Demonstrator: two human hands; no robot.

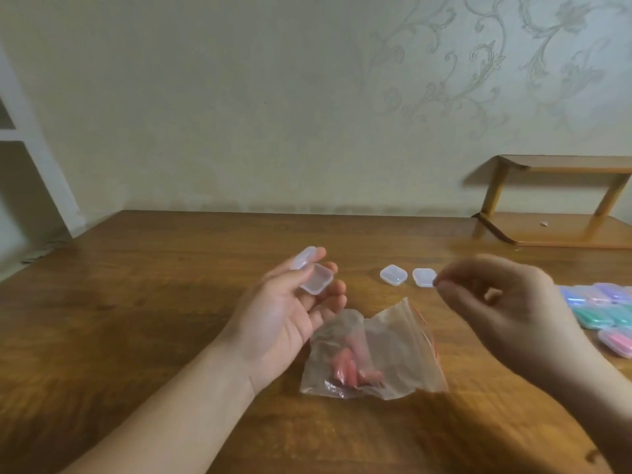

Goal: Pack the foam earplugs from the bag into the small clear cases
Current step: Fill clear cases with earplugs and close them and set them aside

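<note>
Pink foam earplugs (352, 369) are lying inside a crumpled clear zip bag (393, 354) on the wooden table (154, 302). The left hand (290, 313), palm up, is cradling an open clear case (316, 277) on its fingertips. The right hand (506, 302) is hovering with fingers curled together; whether it is pinching anything is unclear. Two closed clear cases (393, 275) are sitting beyond the bag, with coloured filled cases (602, 313) grouped at the right edge.

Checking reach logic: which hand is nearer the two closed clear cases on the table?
Right. The right hand has fingertips beside the closed clear cases; the left hand is farther left, holding an open case.
</note>
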